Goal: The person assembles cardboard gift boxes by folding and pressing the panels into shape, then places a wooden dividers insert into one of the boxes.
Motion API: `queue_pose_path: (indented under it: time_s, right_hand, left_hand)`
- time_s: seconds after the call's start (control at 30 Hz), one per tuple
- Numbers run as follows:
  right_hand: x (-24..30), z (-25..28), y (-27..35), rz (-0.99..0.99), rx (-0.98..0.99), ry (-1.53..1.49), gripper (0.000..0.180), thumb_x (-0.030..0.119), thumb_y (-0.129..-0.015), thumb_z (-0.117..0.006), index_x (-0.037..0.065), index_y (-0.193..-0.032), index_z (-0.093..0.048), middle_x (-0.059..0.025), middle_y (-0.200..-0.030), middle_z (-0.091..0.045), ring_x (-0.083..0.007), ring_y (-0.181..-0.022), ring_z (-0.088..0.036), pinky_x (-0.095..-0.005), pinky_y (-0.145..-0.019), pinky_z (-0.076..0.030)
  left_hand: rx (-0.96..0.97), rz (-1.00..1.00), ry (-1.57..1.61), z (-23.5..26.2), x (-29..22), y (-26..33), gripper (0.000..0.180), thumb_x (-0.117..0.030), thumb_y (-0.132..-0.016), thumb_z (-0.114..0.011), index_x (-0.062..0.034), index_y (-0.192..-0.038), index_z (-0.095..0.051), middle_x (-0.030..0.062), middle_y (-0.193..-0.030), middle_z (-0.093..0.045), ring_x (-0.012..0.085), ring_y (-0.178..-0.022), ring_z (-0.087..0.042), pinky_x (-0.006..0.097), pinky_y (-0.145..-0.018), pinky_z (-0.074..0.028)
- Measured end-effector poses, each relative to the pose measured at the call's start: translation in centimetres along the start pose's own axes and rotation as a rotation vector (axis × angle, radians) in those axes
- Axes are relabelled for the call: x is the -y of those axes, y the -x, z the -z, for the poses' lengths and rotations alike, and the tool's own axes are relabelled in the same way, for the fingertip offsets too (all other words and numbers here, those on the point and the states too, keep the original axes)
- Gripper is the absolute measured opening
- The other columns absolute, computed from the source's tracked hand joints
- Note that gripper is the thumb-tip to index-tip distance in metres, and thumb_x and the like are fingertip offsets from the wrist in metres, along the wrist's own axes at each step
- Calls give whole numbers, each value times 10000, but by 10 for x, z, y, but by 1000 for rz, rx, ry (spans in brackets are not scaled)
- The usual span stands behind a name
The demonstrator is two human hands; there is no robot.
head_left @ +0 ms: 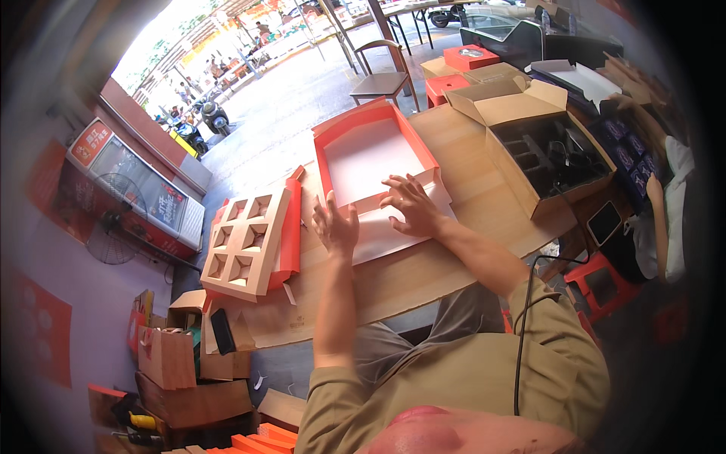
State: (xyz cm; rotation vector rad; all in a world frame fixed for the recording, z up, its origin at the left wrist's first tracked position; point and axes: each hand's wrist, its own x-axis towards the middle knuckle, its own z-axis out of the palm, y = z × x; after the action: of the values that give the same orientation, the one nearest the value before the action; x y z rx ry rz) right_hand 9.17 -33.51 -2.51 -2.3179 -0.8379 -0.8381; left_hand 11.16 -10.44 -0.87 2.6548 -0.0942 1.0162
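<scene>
Workshop open to a street, upper left of frame; wooden table (423,272) across centre, its near edge running along lower centre.

- Red tray (374,155), centre: shallow box, red walls, pale floor, near wall touching white sheet (393,227).
- White sheet: flat on table just below tray, partly under both hands.
- Right hand (412,204): fingers spread wide, palm down, pressing sheet at tray's near wall; holding nothing.
- Left hand (336,225): fingers loosely open, edge-on at sheet's left margin; touching or just above, cannot tell.
- Grid insert (246,242), centre left: six square wells, red flap on its right side, overhanging table's left edge.
- Carton (541,144), upper right: flaps open, dark items inside.
- Black cable (525,303), lower right, off table toward shirt.
- Chair (382,72), top centre, beyond table.

Risks, judged:
- Sheet liable to crease or skew if pressed unevenly, only one palm flat.
- Insert likely to tip off left edge if nudged by left forearm.
- Cable apt to snag right elbow.

Room: bare wood between tray and carton, and along near edge; tight at left between insert and sheet.
</scene>
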Motion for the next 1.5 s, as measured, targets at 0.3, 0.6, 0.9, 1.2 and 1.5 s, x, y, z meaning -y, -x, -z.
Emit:
queue_pose_path:
  time_s: [0.3,0.6,0.9,1.2,1.5]
  right_hand:
    - [23,15,-10,271,203,-144,396,309,-851,-798,188,-1212,-690,-101,-1498,-530,-343,-1483,-411,-591,-1272,-214]
    - [14,11,-7,310,301,67,195,163,-742,-762,269,-899,-809,27,-1301,-668,-285,-1509,-381,-599,-1293,-155]
    - [-29,41,-4,-377,-42,287,230,89,-841,-583,127,-870,-808,-71,-1205,-732,-338,-1453,-442,-601,-1268,-184]
    - [21,37,-16,41,-264,-16,449,130,-804,-674,106,-1253,-674,-120,-1311,-641,-359,-1311,-566,-575,-1180,-372]
    - [19,-23,-5,-145,123,419,852,188,-867,-636,50,-1633,-289,-182,-1405,-569,-342,-1363,-501,-619,-1250,-191]
  left_hand:
    - [69,210,571,-39,36,-5,529,-409,-1075,-424,-115,-1501,-533,312,-1557,-431,444,-1468,-408,498,-1199,-336]
    - [131,371,823,-47,34,-7,457,-377,-1052,-486,-24,-1284,-661,248,-1368,-585,391,-1294,-561,473,-1112,-423]
    - [324,-156,485,-26,7,6,364,-313,-1015,-610,-74,-1291,-600,186,-1158,-673,405,-1079,-647,498,-970,-501]
    - [267,-354,352,-24,-15,11,555,-295,-955,-665,-21,-1420,-536,149,-1181,-724,326,-1093,-676,463,-962,-511]
    - [315,-505,523,-16,-35,14,476,-121,-851,-668,-27,-1309,-577,171,-957,-736,374,-880,-699,486,-817,-572]
